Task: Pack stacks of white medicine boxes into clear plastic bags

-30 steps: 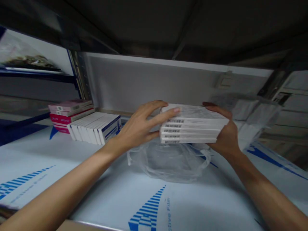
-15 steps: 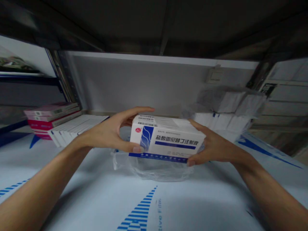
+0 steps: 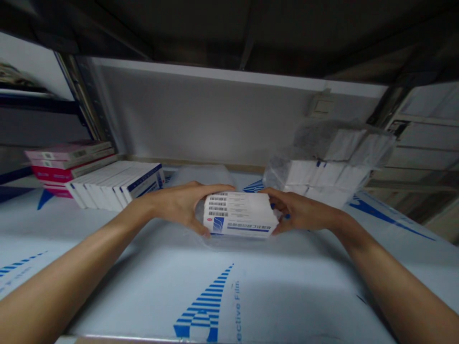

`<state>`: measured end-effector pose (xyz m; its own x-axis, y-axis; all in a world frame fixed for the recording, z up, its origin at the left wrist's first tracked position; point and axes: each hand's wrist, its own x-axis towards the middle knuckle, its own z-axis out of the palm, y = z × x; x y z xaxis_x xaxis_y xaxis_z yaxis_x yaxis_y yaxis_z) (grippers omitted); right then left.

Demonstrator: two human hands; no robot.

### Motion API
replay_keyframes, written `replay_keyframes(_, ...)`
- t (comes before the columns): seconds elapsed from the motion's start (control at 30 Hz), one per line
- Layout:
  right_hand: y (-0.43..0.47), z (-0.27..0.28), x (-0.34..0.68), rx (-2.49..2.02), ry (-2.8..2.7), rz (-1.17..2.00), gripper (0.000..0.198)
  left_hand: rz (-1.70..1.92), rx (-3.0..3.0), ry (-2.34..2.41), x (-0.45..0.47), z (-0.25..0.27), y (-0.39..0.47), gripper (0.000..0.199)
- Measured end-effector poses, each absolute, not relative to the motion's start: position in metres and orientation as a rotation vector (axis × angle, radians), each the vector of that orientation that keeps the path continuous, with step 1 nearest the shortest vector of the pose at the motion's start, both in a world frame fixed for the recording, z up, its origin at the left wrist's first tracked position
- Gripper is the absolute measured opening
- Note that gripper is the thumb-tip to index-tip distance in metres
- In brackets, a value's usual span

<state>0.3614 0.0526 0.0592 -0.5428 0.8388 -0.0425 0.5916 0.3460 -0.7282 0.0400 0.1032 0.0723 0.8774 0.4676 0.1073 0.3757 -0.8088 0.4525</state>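
Between my two hands is a stack of white medicine boxes (image 3: 247,208) with blue bands and barcodes along the side facing up. My left hand (image 3: 184,205) grips its left end, thumb at the lower front corner and fingers over the back. At the right end, my right hand (image 3: 296,210) is closed on the boxes, thumb low at the front. Clear plastic wrap (image 3: 211,242) lies under and around the stack. To the left, a row of similar white boxes (image 3: 114,184) stands on edge.
A pile of pink and red boxes (image 3: 68,167) sits at the far left. Plastic-wrapped white boxes (image 3: 326,167) are stacked at the back right. Film with blue print covers the shelf surface (image 3: 143,286). A dark upper shelf (image 3: 201,33) hangs overhead, and a wall switch (image 3: 322,106) is behind.
Both hands have moved the stack away from me and lower, towards the shelf surface. The stack has tipped forward, showing more of its barcoded side and less of the printed front.
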Motion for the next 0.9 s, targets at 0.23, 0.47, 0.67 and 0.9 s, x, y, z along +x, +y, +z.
replay_keyframes(0.23, 0.054, 0.067, 0.373, -1.221, -2.108, 1.089, 0.059, 0.317, 2.726, 0.923, 0.023, 0.092, 0.100, 0.103)
replay_keyframes(0.47, 0.054, 0.075, 0.378, -1.215, -2.068, 0.997, 0.028, 0.266, 2.753, 0.650, 0.018, 0.098, 0.101, 0.025)
replay_keyframes(0.67, 0.053, 0.083, 0.388, -1.170, -2.204, 1.032, 0.020, 0.313, 2.650, 0.512, 0.020, 0.105, 0.093, 0.012)
replay_keyframes(0.9, 0.051, 0.081, 0.390, -0.912, -2.012, 1.093, 0.027, 0.275, 2.728, 0.673, 0.014, 0.110, 0.090, 0.031)
